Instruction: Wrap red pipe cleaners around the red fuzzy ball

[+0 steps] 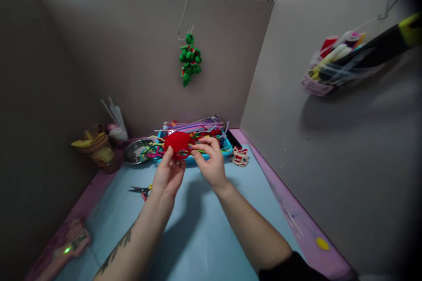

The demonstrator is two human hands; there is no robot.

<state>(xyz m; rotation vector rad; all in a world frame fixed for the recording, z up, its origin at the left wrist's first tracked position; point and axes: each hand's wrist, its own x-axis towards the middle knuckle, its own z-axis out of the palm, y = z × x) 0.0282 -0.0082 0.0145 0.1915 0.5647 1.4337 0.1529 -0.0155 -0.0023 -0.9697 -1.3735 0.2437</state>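
Note:
In the head view, a red, rounded, soft-looking piece (178, 142) is held up in front of a blue basket (227, 149). My left hand (169, 176) grips it from below, with the thumb on its front. My right hand (210, 162) has thumb and fingers pinched together at its right edge. What lies between those right fingertips is too small to make out. Loops and colourful bits show along the lower right edge of the red piece. Behind it, bundles of pipe cleaners (198, 126) fill the basket.
Black scissors (140, 189) lie left on the blue mat (211, 232). A metal bowl (133, 153), a pot (103, 153) and a glue gun (70, 248) with green light stand left. Right of the basket is a red-and-white figure (239, 156). A green ornament (190, 59) hangs behind.

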